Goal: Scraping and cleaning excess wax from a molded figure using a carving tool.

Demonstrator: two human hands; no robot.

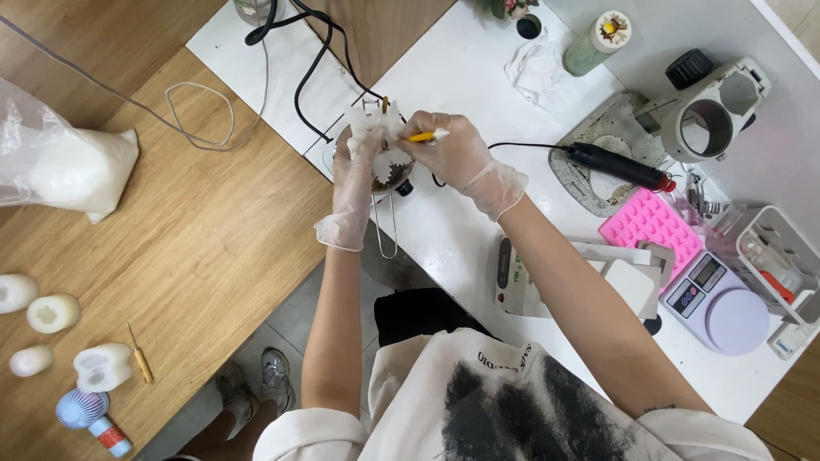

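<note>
Both my hands wear clear gloves and meet over a small metal pot (pixel 386 183) with a wire handle, standing near the edge of the white table (pixel 461 85). My left hand (pixel 357 175) holds a crumpled white tissue (pixel 374 128) against the pot. My right hand (pixel 457 154) grips a thin yellow tool (pixel 425 135) with a white tip, pointed toward the tissue. Dark residue shows inside the pot under the tissue.
A black corded tool (pixel 617 166) lies on a grey slab to the right, near a pink silicone mould (pixel 651 224), a lilac scale (pixel 716 299) and a microscope head (pixel 713 115). On the wooden table left sit a bag of white wax (pixel 64 166), several white candles (pixel 53 313) and an awl (pixel 139 354).
</note>
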